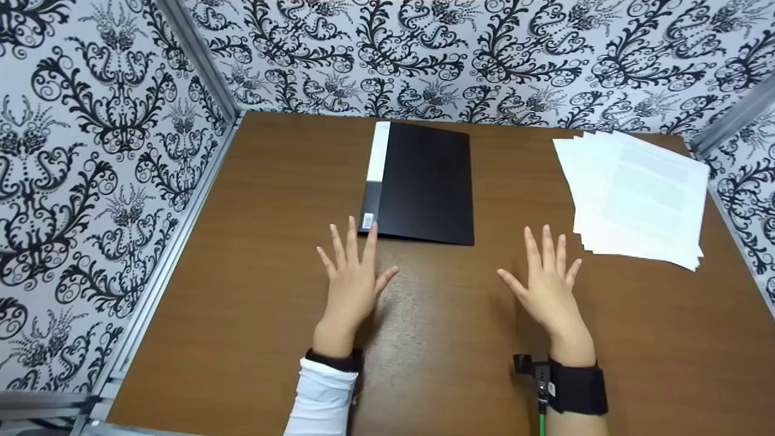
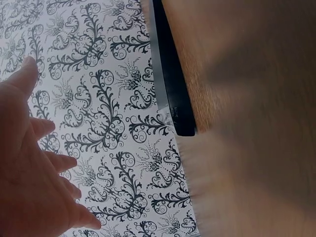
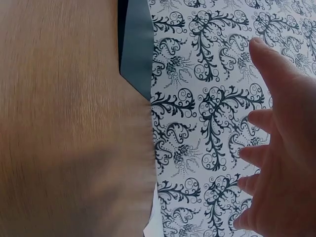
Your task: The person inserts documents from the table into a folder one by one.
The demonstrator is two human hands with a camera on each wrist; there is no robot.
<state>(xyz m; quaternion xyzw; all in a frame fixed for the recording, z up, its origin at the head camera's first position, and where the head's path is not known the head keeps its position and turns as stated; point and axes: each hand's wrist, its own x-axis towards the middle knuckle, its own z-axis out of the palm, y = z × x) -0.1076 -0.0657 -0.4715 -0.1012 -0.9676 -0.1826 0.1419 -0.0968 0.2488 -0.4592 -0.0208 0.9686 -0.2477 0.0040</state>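
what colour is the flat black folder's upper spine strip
The upper spine strip is white, clearest in the head view.

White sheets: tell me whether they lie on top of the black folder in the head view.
No, the white sheets lie to the right of the black folder, with bare brown table between them.

Left forearm (image 1: 318,402): extended from near edge toward far side; covered by white sleeve (image 1: 322,384).
Left wrist (image 1: 333,339): bare above a black band (image 1: 333,360).
Left hand (image 1: 351,290): held raised, back turned up; nothing gripped.
Left fingers (image 1: 352,242): straightened, spread, pointed far; thumb (image 1: 385,278) angled out to right.
Right forearm (image 1: 578,424): bare, extended from near edge; black cuff (image 1: 578,387) strapped on.
Right hand (image 1: 548,297): likewise raised, back up; nothing gripped.
Right fingers (image 1: 548,248): fanned, pointed far; right thumb (image 1: 511,283) angled out to left.
Hands: kept well apart, thumbs turned inward.
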